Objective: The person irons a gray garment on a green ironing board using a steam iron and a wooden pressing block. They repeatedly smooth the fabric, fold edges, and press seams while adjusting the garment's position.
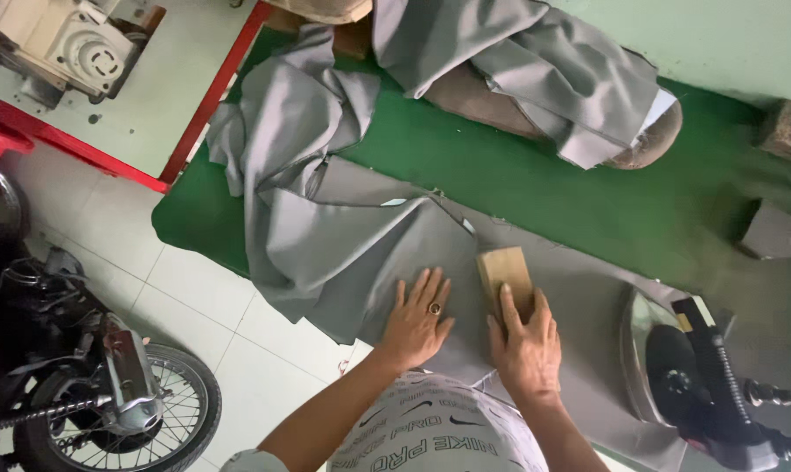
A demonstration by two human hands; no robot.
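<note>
Left hand [417,319]: my fingers spread flat on the cloth [360,245], near the counter [535,183] edge.
Right hand [526,345]: fingers closed on the block [504,273].
Room: bare counter beyond.

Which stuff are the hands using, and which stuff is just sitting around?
In use:
left hand flat on the grey fabric
right hand on the wooden block
green table

Lying about:
clothes iron
sewing machine
motorbike
second grey fabric on a padded board
</note>
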